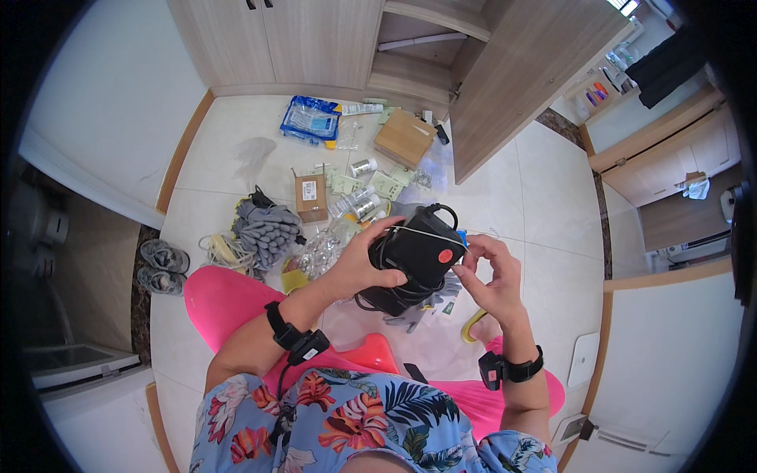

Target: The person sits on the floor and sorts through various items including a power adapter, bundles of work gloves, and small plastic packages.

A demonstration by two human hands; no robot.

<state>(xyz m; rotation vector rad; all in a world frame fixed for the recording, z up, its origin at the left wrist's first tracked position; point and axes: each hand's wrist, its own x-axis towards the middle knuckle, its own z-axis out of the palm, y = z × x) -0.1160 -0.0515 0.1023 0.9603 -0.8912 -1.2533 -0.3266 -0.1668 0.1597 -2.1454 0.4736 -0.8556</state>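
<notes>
My left hand (pixel 369 260) grips a black power adapter (pixel 423 239) from its left side, with the thumb across the front. A black cord (pixel 408 290) is wound around the adapter's lower part, and a round red sticker shows near its right end. A thin pale band (pixel 429 232) runs across the top of the adapter. At the right end of this band, my right hand (pixel 488 269) pinches it between thumb and fingers. Whether the band is string or elastic cannot be told. Below the adapter lie grey gloves (pixel 408 319), partly hidden by it.
On the tiled floor are a cardboard box (pixel 405 139), a small open carton (pixel 311 197), white bottles (pixel 362 167), a blue bag (pixel 310 118), bundled grey gloves (pixel 269 230) and coiled cable (pixel 225 251). An open cabinet door (pixel 532 77) juts out. Shoes (pixel 162 266) stand left.
</notes>
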